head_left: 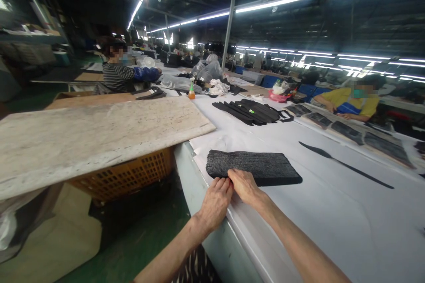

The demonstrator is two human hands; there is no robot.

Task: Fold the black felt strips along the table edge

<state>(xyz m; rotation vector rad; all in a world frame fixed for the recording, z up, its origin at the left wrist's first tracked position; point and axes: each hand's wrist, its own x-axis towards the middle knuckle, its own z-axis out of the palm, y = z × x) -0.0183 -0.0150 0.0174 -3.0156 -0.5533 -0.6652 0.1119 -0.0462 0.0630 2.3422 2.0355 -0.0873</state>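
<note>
A dark grey ribbed knit piece (252, 163) lies flat near the table's edge, with a smooth black layer (282, 181) showing along its front side and right end. My left hand (216, 198) has its fingers curled together at the front edge of the knit piece. Right beside it, my right hand (244, 184) pinches the same edge, the fingertips of both hands nearly touching. What exactly lies between the fingertips is hidden. Farther right on the white-covered table (332, 221) rests a long, thin black strip (345, 164) with a wider far end.
A stack of black pieces (249, 111) lies beyond, near a small orange bottle (191, 93). On the left, a pale worn board (99, 128) extends above a yellow crate (133, 174). Co-workers sit at the back left (117, 73) and right (360, 99), beside dark panels (345, 130).
</note>
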